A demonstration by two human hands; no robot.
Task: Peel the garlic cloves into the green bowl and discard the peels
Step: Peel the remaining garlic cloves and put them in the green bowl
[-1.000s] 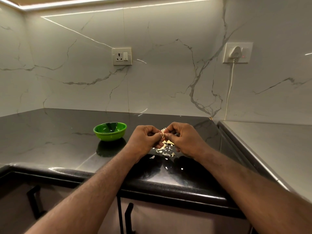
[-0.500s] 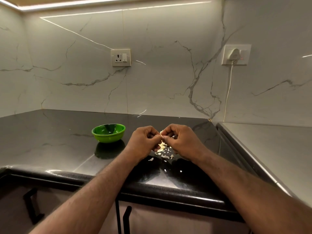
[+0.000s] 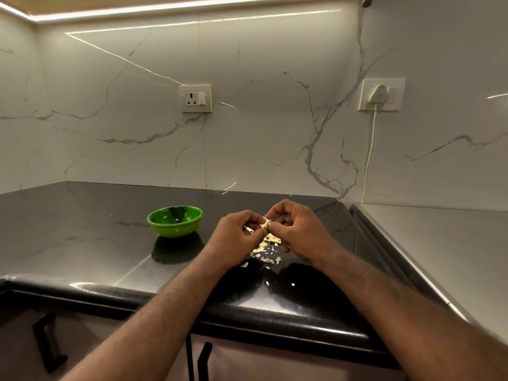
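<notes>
So, a garlic clove (image 3: 265, 223) is held up just above the table (image 3: 82, 229), pinched between both hands. The left hand (image 3: 236, 239) is curled, with its grip closed on the clove's left side by thumb and fingertips. The right hand (image 3: 299, 232) is wrapped the same way on the other side, thumb and forefinger clamped on the pale skin. The two hands are nearly touching at the fingertips. A thin pale scrap can also be seen by the left fingers, but it's too small to say what it is.

Right below the hands, a loose pile of peels (image 3: 266, 250) is scattered on the dark glossy table, with a few stray flecks closer to the front edge. The green bowl (image 3: 174, 221) is set upright to the left of the hands, near but apart from them. A few pale specks can be made out inside, hard to tell what.

On the marble wall behind, an unused socket (image 3: 195, 98) is mounted. Further right there's a white plug (image 3: 378, 94) with its cable (image 3: 369, 155) hanging down.
</notes>
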